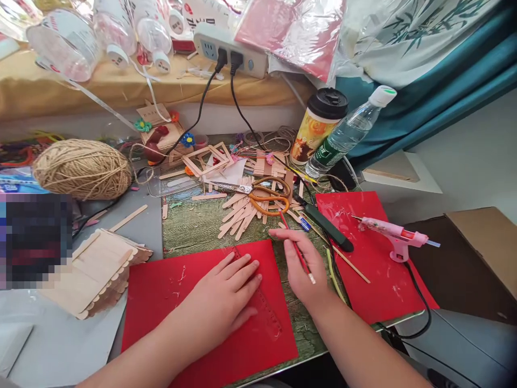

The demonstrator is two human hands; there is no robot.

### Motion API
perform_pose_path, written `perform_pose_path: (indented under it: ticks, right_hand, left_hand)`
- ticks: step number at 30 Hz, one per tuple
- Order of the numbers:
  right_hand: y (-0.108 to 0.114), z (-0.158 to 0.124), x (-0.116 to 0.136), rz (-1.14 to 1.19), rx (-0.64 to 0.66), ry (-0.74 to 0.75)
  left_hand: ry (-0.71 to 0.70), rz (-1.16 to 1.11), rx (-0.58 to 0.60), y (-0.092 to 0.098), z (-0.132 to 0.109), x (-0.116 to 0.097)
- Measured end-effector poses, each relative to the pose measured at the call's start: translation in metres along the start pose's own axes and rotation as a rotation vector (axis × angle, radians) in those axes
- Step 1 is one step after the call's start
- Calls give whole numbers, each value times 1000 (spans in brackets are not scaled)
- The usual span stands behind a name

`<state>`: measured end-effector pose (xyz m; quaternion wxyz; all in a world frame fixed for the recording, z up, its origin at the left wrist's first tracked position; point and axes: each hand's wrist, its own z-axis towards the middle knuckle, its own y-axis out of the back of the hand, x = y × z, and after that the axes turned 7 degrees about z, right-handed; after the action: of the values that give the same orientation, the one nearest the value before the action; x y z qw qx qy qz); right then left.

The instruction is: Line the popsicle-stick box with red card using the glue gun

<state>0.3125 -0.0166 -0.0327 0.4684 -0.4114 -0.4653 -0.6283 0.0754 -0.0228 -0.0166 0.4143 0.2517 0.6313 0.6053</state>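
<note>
My left hand [232, 288] lies flat with fingers stretched, pressing on a clear ruler [266, 308] laid on a red sheet [157, 302]. The ruler slants down to the right, and part of it is hidden under my fingers. Just right of the sheet, my right hand [305, 264] is closed around a red pencil [298, 250] with a pale eraser end. Its other end points away from me toward scissors [270, 196] with orange-brown handles, lying on loose craft sticks [240, 218].
A pink glue gun [398, 235] rests on a second red sheet [363, 215] at right, beside a dark green utility knife [329, 226]. A stick model [99, 269] and twine ball [83, 170] are at left. A lidded cup [317, 126] and bottle [343, 134] stand behind.
</note>
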Motion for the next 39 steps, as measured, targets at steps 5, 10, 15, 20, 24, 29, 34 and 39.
perform_pose_path:
  ticks: [5,10,15,20,24,29,34,39]
  right_hand:
    - [2,-8,-2,-466,329,307]
    - [-1,-12,-10,-578,392,336]
    - [0,-21,-9,-667,426,347]
    - [8,-36,-5,-700,435,361]
    - [17,-52,-3,-694,452,349]
    - [27,-62,-1,-629,480,405]
    - [29,-60,2,-592,479,393]
    - [18,-43,13,-506,503,405]
  left_hand:
    - [-5,143,32,-6,-9,-14]
    - [-38,177,80,5,-10,-15]
    - [-24,195,200,27,-7,-25]
    - [-84,163,242,30,-9,-39]
    - [-133,132,247,24,-11,-57]
    - [-179,152,230,13,-16,-73]
    - [-98,200,90,-4,-25,-68]
    - [-97,168,113,-5,-25,-54]
